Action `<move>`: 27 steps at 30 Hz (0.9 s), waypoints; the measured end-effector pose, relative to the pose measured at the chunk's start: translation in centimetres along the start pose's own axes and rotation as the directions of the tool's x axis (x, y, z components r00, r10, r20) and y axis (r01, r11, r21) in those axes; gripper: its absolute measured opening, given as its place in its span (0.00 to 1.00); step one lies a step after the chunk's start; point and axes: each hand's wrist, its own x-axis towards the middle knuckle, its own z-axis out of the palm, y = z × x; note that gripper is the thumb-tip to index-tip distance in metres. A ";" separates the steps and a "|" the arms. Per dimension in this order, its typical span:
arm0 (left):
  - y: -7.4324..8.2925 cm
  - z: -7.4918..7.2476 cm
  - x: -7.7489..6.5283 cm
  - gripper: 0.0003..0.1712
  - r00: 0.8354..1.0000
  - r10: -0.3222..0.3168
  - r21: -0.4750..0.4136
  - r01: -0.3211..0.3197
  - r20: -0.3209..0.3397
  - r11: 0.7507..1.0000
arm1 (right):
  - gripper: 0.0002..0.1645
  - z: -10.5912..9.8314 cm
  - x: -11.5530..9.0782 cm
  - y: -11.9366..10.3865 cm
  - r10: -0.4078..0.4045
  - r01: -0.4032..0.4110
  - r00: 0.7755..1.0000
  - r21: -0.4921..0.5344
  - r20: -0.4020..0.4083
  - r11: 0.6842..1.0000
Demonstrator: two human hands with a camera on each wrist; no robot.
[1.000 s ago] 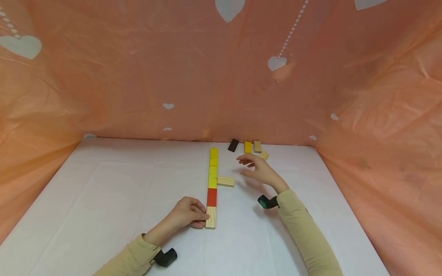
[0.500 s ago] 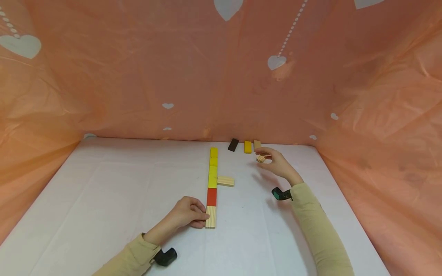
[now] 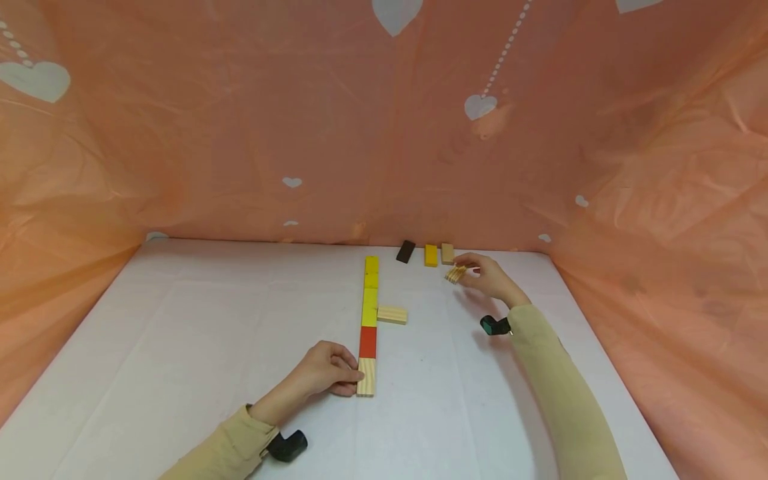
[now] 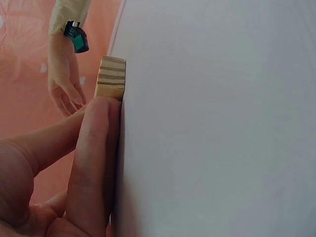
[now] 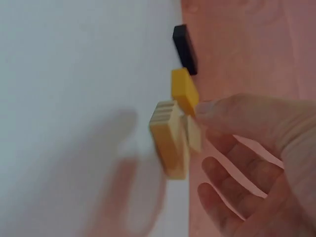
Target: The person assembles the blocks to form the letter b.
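Observation:
A row of flat wooden blocks runs away from me in the head view: a natural one (image 3: 366,379) nearest, then a red one (image 3: 368,342) and yellow ones (image 3: 369,307). My left hand (image 3: 324,370) lies along the near block's left side, its fingertips touching that side in the left wrist view. Farther back, my right hand (image 3: 489,275) is beside a loose natural block with striped end grain (image 3: 455,275). In the right wrist view, its thumb and fingers are spread, and a gap shows between them and that block (image 5: 168,140).
Another natural block (image 3: 392,315) lies crosswise against the row's right side. Along the back edge are a black block (image 3: 405,251), a yellow-orange block (image 3: 431,256) and a plain wooden block (image 3: 447,254). An orange sheet with hearts (image 3: 336,133) hangs behind the table.
My right hand has moved right and back to the loose striped block, closed around it, then drawn slightly right off it. That block has shifted a little toward me. The left hand has stayed put.

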 end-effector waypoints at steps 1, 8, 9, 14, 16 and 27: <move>0.0 0.0 0.0 0.14 1.000 -0.002 0.004 0.002 -0.001 1.000 | 0.26 0.0 0.1 0.2 0.009 -0.009 1.000 -0.001 0.003 1.000; 0.2 0.0 0.0 0.14 1.000 -0.016 0.018 0.017 -0.007 1.000 | 0.26 0.1 0.7 0.7 0.064 -0.064 0.997 -0.005 0.031 0.998; 0.2 0.0 0.0 0.14 1.000 -0.017 0.016 0.017 -0.005 1.000 | 0.26 0.1 0.8 0.7 0.066 -0.066 0.997 -0.011 0.034 0.998; 0.4 -0.1 -0.1 0.14 1.000 -0.017 0.004 0.017 0.005 1.000 | 0.26 0.4 1.3 0.8 0.071 -0.071 0.997 -0.015 0.038 0.997; 0.4 -0.2 -0.1 0.14 1.000 -0.016 0.000 0.016 0.009 1.000 | 0.27 0.4 1.5 1.0 0.071 -0.071 0.996 -0.008 0.046 0.997; 0.6 -0.2 -0.2 0.14 1.000 -0.018 0.010 0.018 0.009 1.000 | 0.29 0.6 2.4 1.7 0.109 -0.111 0.992 0.028 0.064 0.993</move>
